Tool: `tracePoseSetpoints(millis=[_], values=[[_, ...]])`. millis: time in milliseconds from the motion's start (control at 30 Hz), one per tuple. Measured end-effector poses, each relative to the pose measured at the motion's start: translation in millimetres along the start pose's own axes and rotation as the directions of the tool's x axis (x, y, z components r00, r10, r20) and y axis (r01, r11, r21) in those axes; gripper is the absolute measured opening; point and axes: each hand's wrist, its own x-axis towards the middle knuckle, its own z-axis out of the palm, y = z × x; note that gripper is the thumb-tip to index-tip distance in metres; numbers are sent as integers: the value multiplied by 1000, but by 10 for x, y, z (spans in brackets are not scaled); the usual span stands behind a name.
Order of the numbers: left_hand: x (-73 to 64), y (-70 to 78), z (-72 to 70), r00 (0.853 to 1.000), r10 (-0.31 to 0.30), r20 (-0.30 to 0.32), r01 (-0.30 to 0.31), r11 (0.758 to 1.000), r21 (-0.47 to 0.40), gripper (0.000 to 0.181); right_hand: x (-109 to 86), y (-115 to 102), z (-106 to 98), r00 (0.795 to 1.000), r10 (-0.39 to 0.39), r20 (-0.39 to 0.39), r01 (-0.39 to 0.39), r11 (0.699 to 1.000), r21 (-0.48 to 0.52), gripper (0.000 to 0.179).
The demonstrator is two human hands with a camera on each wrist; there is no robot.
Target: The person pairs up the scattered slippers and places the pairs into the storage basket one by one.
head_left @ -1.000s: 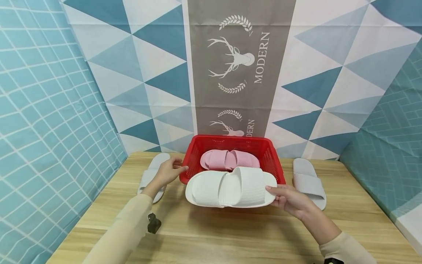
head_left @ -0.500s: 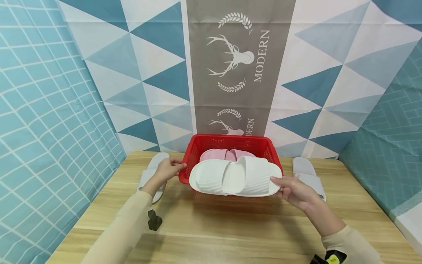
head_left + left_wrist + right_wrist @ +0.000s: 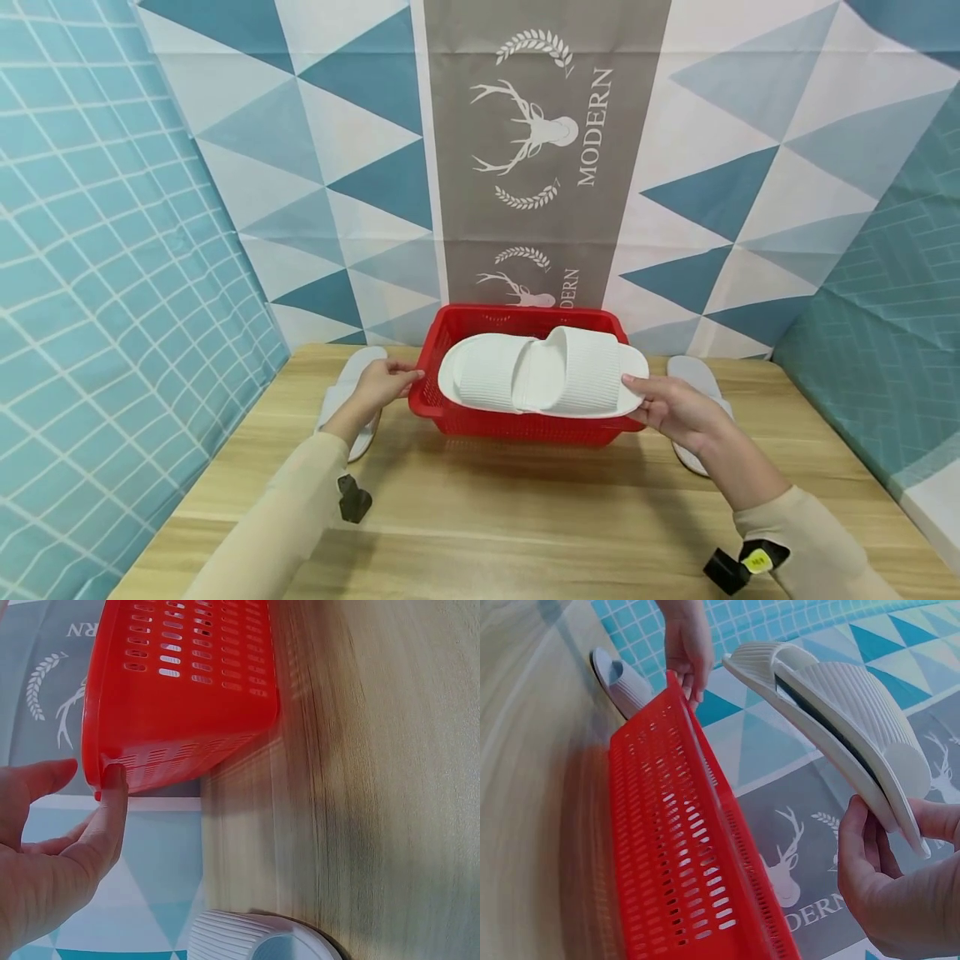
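My right hand [image 3: 686,417] pinches one end of a pair of white slippers [image 3: 487,372], thumb on top and fingers beneath. The right wrist view shows the two slippers [image 3: 829,712] fitted together, held above the rim of a red basket [image 3: 517,427]. In the head view they cover most of the basket's opening, so the pink slippers inside are hidden. At the basket's left rim, my left hand [image 3: 378,390] grips the edge; its index finger lies under the lip in the left wrist view, with the thumb on the other side.
One grey slipper [image 3: 352,377] lies on the wooden table [image 3: 480,517] left of the basket, partly behind my left hand. Another grey slipper [image 3: 690,375] lies to the right, partly covered by my right hand. A patterned backdrop [image 3: 360,192] rises behind the basket.
My right hand has carried the white slippers away from me and slightly right, from the basket's front edge to over its opening, covering the pink slippers. My left hand has settled onto the left rim.
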Motion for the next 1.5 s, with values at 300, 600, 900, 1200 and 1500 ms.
tracePoseSetpoints(millis=[300, 600, 900, 1200, 1500], values=[[18, -17, -9, 1000, -22, -6, 21, 999, -28, 37, 106, -117, 34, 999, 23, -47, -24, 1000, -13, 23], [25, -51, 9, 999, -44, -13, 43, 998, -35, 37, 213, -189, 41, 997, 37, -61, -38, 999, -16, 28], [10, -37, 20, 999, -40, -12, 39, 998, -47, 37, 301, -238, 20, 999, 22, -40, -21, 1000, 18, 19], [21, -28, 17, 998, -62, -19, 61, 997, -45, 37, 417, -271, -11, 996, 64, -67, -57, 993, 103, 21], [43, -32, 22, 993, -112, -20, 111, 992, -54, 37, 573, -294, -29, 994, 87, -69, -74, 983, 170, 6]])
